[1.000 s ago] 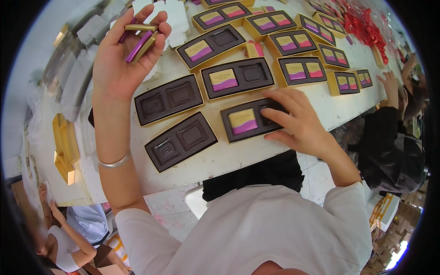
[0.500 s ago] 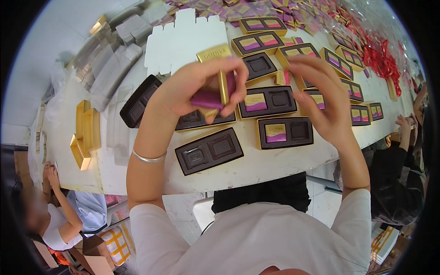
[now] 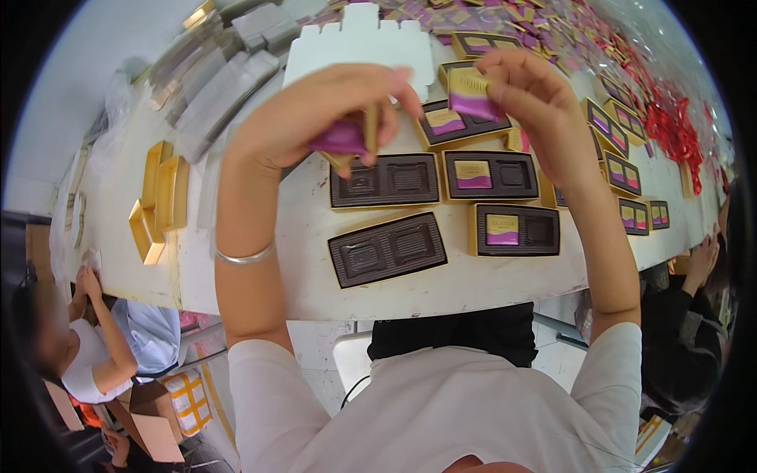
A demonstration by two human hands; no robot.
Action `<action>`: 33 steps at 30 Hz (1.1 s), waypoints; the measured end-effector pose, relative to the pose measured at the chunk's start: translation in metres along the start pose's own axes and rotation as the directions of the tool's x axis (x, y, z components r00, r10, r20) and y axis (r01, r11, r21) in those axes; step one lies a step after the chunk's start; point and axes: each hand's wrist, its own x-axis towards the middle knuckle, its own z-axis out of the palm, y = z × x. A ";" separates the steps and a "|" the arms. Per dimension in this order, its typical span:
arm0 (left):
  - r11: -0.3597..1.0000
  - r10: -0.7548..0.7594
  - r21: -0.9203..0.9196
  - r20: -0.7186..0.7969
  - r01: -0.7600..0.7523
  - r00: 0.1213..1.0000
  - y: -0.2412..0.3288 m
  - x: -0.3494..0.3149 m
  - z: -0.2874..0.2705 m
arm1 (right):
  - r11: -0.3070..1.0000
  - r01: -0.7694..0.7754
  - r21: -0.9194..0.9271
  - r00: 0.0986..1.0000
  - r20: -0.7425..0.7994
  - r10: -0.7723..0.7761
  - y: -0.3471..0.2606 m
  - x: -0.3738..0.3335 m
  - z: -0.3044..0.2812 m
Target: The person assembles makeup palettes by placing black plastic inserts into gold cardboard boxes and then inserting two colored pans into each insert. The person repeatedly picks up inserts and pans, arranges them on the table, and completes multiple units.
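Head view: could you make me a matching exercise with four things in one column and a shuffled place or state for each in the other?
Column one
1. Right hand
2. Silver bracelet
3. Tangled red strips
4. Gold trays without dark inserts

Column two
A. Toward the right end of the table
B. Pinching a gold-and-purple packet
C. Toward the left end of the table
D. Around the left forearm

Right pairs: 1-B, 2-D, 3-A, 4-C

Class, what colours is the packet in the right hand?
The packet is gold and purple; head view.
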 end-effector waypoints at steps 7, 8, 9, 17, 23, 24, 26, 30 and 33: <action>0.977 -0.140 -0.180 -0.154 0.111 0.978 -0.044 -0.059 -0.025 | 0.965 0.030 -0.259 0.948 0.313 0.055 0.025 -0.024 0.083; 0.967 -0.205 -0.185 -0.147 0.177 0.968 -0.041 -0.068 -0.018 | 0.946 0.075 -0.314 0.947 0.321 0.032 0.032 -0.023 0.085; 0.961 -0.235 -0.188 -0.155 0.205 0.960 -0.043 -0.076 -0.012 | 0.922 0.119 -0.369 0.944 0.329 0.010 0.039 -0.022 0.087; 0.917 -0.397 -0.145 -0.233 0.372 0.888 -0.063 -0.102 0.026 | 0.628 0.565 -0.535 0.802 0.535 -0.266 0.049 -0.027 0.091; 0.914 -0.403 -0.140 -0.221 0.380 0.888 -0.067 -0.096 0.025 | 0.775 0.357 -0.521 0.867 0.494 -0.067 0.047 -0.016 0.090; 0.912 -0.406 -0.153 -0.212 0.380 0.889 -0.069 -0.096 0.023 | 0.812 0.244 -0.529 0.874 0.483 0.052 0.041 -0.010 0.091; 0.912 -0.403 -0.170 -0.201 0.373 0.893 -0.071 -0.095 0.021 | 0.853 0.116 -0.510 0.863 0.476 0.167 0.041 -0.002 0.094; 0.922 -0.378 -0.176 -0.234 0.343 0.896 -0.071 -0.096 0.021 | 0.746 0.142 -0.650 0.795 0.524 0.306 0.033 0.007 0.103; 0.936 -0.287 -0.289 -0.304 0.200 0.908 -0.066 -0.097 0.020 | 0.722 0.229 -0.652 0.825 0.524 0.212 0.029 0.005 0.109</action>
